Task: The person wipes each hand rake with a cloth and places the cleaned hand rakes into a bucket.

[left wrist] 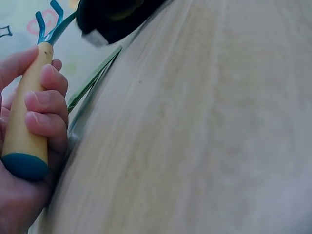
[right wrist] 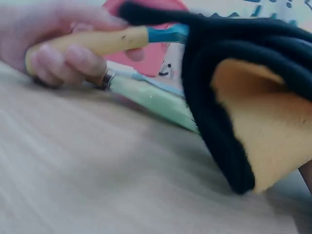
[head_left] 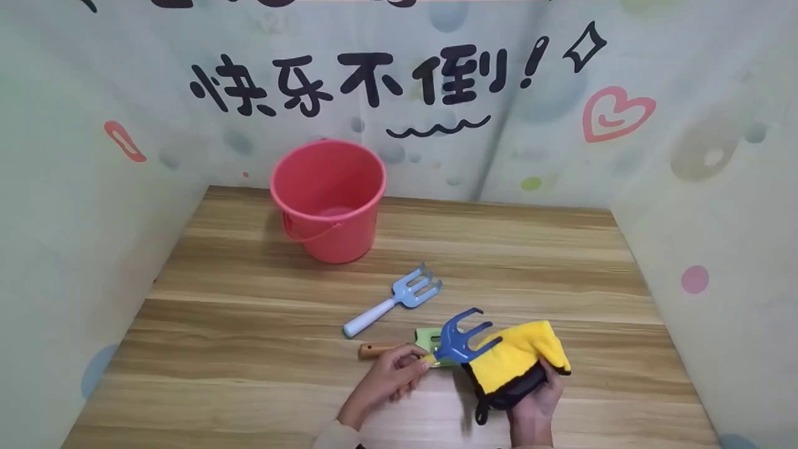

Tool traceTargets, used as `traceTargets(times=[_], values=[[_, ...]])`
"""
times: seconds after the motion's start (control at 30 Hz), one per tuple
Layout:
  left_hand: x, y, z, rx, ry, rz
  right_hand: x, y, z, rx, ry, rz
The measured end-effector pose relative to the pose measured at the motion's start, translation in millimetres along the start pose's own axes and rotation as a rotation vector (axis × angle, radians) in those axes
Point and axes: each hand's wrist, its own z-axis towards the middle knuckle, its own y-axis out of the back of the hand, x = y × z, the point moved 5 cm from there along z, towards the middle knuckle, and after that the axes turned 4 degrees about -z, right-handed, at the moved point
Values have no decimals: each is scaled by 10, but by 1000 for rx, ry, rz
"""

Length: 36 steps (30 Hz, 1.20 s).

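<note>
My left hand grips the yellow handle of a small blue hand rake, its prongs pointing right, in front of the cloth in the head view. In the left wrist view, fingers are curled round the handle, which has a blue-green end cap. My right hand holds a folded yellow and black cloth from below and the right side. A black loop hangs from the cloth's lower corner. Part of the green-headed tool with a wooden handle is hidden behind the left hand and the rake.
A light blue garden fork with a pale handle lies on the wooden table, just beyond the green tool. Farther back on the left stands a pink bucket with its handle down. Printed fabric walls border the table's back and sides.
</note>
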Motion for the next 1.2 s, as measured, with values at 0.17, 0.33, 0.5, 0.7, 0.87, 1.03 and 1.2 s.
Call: traceTargets(times=[0.17, 0.33, 0.5, 0.7, 0.87, 1.03, 1.2], values=[[2, 45, 19, -15, -36, -71, -48, -17, 12, 55, -74, -27], [-22, 49, 18, -15, -75, -99, -173, -54, 20, 172, -244, -99], [-34, 46, 5, -33, -67, -93, -302, -4, 4, 86, -484, -308], [-35, 29, 8, -19, -80, -61, -396, 82, -43, 20, -734, -591], [-36, 22, 10, -8, -96, -55, -419, 139, -74, -1, -814, -832], [8, 28, -2, -18, -21, -61, -417, 151, -84, -53, -804, -855], [-10, 24, 0, -27, -4, -70, -404, 120, -54, -15, -748, -789]])
